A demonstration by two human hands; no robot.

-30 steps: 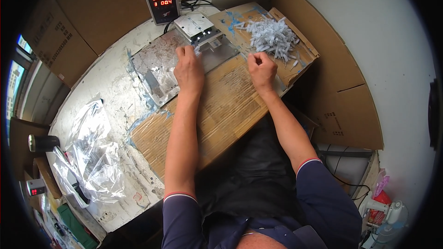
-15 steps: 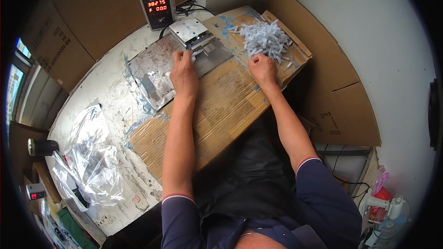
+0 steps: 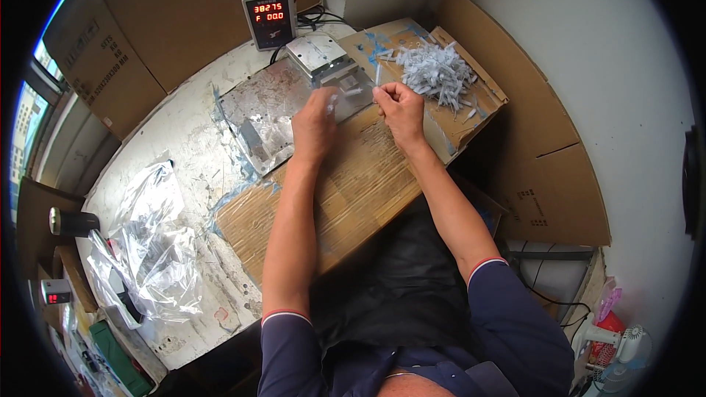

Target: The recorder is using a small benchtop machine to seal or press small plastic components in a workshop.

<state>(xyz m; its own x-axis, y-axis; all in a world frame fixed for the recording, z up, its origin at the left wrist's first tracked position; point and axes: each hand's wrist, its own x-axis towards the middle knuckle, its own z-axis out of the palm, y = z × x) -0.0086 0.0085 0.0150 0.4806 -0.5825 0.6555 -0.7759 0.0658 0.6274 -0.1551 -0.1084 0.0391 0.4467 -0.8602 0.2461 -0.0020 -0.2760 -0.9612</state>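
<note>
Above the frame's centre, the right hand (image 3: 402, 112) pinches a slim whitish plastic piece (image 3: 378, 76) that points upward; to its left, the left hand (image 3: 314, 126) curls around blurred pale bits (image 3: 332, 101). A pile of whitish plastic pieces (image 3: 435, 73) lies upper right, on cardboard (image 3: 412, 31). A metal fixture (image 3: 315, 51) sits upper middle.

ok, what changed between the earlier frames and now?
The right hand moved left from beside the pile of white pieces, toward the left hand; a slim white piece now shows upright in its grip. The red readout on the display differs from the earliest picture. Pile and clear plastic stayed put.
</note>
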